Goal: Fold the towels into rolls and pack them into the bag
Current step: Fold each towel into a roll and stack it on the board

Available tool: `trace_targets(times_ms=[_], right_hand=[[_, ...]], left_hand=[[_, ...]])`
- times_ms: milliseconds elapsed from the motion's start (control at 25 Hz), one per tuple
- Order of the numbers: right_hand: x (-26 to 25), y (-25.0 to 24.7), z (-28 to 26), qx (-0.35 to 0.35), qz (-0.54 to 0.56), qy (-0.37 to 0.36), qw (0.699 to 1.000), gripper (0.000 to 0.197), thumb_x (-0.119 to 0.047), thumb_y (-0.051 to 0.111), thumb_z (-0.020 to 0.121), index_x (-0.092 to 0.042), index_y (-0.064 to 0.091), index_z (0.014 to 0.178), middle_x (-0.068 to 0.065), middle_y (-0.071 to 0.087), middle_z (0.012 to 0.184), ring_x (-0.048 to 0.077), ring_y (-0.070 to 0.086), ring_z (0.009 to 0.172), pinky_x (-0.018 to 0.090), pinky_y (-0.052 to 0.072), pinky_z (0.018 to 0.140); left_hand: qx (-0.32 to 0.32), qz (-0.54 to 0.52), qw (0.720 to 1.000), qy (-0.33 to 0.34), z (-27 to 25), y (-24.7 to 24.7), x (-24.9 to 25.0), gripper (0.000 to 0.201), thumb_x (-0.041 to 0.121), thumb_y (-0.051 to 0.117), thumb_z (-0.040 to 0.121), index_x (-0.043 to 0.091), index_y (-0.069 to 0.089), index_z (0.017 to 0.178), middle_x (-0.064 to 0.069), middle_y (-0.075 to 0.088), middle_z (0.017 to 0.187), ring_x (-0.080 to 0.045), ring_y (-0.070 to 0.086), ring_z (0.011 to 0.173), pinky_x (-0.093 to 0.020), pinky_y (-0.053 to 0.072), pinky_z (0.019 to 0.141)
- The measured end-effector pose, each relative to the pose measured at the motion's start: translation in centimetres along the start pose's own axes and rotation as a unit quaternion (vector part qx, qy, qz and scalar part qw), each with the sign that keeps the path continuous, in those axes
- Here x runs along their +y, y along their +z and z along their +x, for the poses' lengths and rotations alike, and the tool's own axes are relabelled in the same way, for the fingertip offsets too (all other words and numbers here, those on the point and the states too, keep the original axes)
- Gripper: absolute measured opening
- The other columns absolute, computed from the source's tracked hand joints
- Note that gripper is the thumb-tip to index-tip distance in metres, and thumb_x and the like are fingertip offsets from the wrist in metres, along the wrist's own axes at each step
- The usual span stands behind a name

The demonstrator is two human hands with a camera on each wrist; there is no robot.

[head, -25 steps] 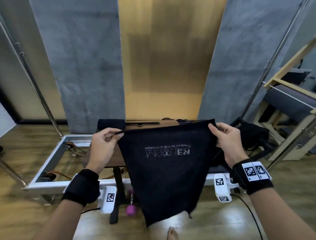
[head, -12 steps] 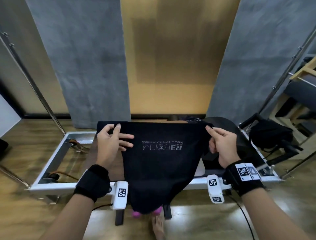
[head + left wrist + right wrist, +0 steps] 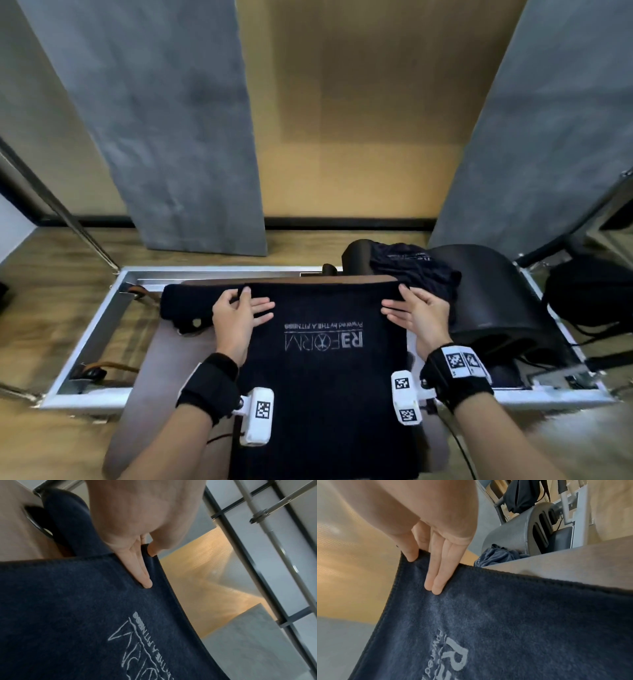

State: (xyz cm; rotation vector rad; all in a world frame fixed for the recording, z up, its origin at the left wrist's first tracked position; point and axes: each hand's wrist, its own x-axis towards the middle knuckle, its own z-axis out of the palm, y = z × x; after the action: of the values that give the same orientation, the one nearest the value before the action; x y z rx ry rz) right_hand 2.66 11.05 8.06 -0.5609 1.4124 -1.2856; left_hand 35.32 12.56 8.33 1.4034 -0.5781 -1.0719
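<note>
Towel: my dark towel (image 3: 325, 377) lies spread on the brown counter (image 3: 150, 370), logo up, near end hanging over the edge.
Left hand (image 3: 236, 318): fingers (image 3: 145, 580) straight on top, thumb under the far corner, pinching it.
Right hand (image 3: 419, 317): same pinch on the other far corner.
Beside: a crumpled towel (image 3: 411, 270) lies at far right.

Pretty dim, warm indoor light overall. Head view bends hard at the edges and smears in the bottom corners. Both wrist views look soft, backgrounds blurry, slightly grainy.
</note>
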Motion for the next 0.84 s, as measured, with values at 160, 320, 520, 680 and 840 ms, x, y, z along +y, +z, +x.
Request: trace_targets(times_ms=[160,320,520,680,840], right_hand=[[0.9,2.3,5.6,0.037,-0.028,0.046,0.998,0.01,-0.018,0.072,0.099,-0.01,0.067,0.1,0.031,0.076,0.09,0.044,0.077,0.086,0.041,0.063,0.074],[2.3,2.9,6.6,0.047,-0.058,0.039,0.996,0.025,-0.009,0.065,0.103,-0.006,0.067,0.127,0.028,0.074,0.103,0.039,0.075,0.099,0.045,0.062,0.091],[4.2,0.4,1.3,0.028,-0.09,-0.023,0.995,0.022,-0.002,0.059,0.103,-0.01,0.073,0.118,0.021,0.078,0.092,0.028,0.076,0.085,0.039,0.065,0.078],[7.6,-2.2,-5.4,-0.024,-0.178,-0.009,0.984,0.015,-0.002,0.06,0.103,-0.005,0.073,0.111,0.023,0.077,0.09,0.027,0.073,0.073,0.034,0.061,0.063],[10.5,-5.6,-11.8,-0.022,-0.298,-0.028,0.954,0.013,-0.005,0.069,0.096,-0.016,0.076,0.097,0.016,0.076,0.083,0.018,0.069,0.064,0.033,0.057,0.057]], left_hand=[[0.012,0.033,0.999,-0.038,4.6,2.9,-2.5,0.007,0.01,0.046,0.113,0.005,0.049,0.115,-0.032,0.069,0.11,-0.037,0.076,0.1,-0.036,0.067,0.068],[-0.036,0.126,0.99,-0.047,4.8,3.7,-4.8,0.044,0.008,0.053,0.108,0.018,0.04,0.149,-0.009,0.057,0.132,-0.017,0.065,0.114,-0.041,0.06,0.094],[-0.11,0.295,0.946,0.078,-0.2,0.6,-6.7,0.016,0.016,0.06,0.106,0.025,0.067,0.117,0.005,0.071,0.111,-0.007,0.067,0.101,-0.03,0.057,0.093],[-0.149,0.361,0.911,0.128,-5.7,-3.1,-7.6,0.016,0.018,0.065,0.102,0.023,0.072,0.088,0.006,0.073,0.086,-0.006,0.066,0.081,-0.021,0.052,0.075],[-0.18,0.424,0.877,0.137,-10.5,-7.1,-9.0,0.017,0.022,0.072,0.099,0.019,0.07,0.082,0.006,0.065,0.083,-0.008,0.06,0.075,-0.032,0.05,0.074]])
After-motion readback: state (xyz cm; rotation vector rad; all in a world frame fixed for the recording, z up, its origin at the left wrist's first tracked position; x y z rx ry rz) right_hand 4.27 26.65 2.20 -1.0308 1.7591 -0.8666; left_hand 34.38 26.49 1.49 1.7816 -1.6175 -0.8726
